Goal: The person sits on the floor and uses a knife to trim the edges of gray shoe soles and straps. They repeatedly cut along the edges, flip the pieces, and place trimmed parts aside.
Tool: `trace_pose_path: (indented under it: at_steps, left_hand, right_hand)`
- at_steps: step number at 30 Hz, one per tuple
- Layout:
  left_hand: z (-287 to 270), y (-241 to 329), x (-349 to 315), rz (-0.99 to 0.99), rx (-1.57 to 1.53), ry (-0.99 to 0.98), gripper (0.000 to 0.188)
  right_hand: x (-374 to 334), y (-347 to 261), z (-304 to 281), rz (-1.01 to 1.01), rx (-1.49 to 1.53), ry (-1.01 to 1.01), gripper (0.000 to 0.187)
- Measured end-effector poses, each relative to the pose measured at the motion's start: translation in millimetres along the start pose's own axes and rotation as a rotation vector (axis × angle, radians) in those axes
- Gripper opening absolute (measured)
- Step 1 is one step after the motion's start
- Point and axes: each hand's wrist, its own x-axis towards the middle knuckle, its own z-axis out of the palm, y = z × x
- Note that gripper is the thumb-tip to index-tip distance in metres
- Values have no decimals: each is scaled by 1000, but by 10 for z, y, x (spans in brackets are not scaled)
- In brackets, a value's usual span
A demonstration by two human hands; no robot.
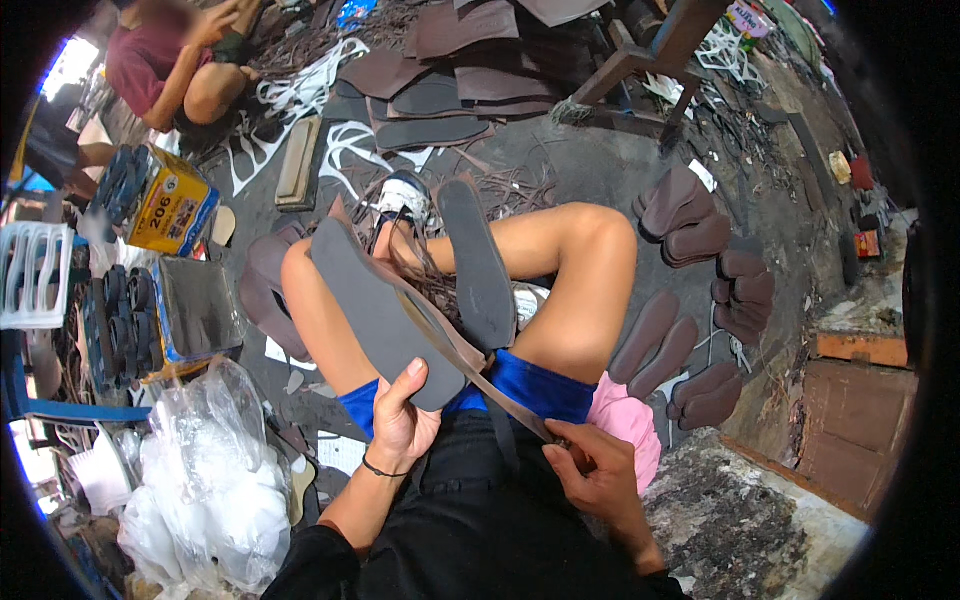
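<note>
My left hand [404, 425] grips the near end of a grey sandal sole [365, 305], thumb on its flat face. The sole slants up and left above my left thigh. A thin brown strip [512, 405] runs from beside the sole's right edge down to my right hand [595, 468]. Thumb and forefinger are pinched around the strip's end; whether they also hold a tool is hidden. Another dark grey sole [477, 262] lies between my legs, on brown scraps.
Pairs of brown soles [655, 343] lie on the floor to the right. Brown sheets [490, 85] and white cut-outs [350, 145] are spread ahead. A yellow box [172, 205] and a clear bag of white pieces [210, 480] stand left. Another person [165, 65] sits far left.
</note>
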Motion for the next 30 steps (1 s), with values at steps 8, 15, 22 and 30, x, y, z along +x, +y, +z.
trace_pose_path:
  at_steps: [8,15,22,30]
  left_hand:
    - [-199,26,-180,0,32,-22,39]
    - [-395,76,-271,-62,44,-33,47]
    - [-411,63,-323,19,10,160,38]
    - [-410,131,-431,-57,40,140,38]
  right_hand:
    - [363,-133,340,-64,-24,-64,24]
    - [817,-198,661,-317,-28,-36,25]
    - [661,-117,553,-246,-59,-111,26]
    - [921,110,937,-319,-8,45,27]
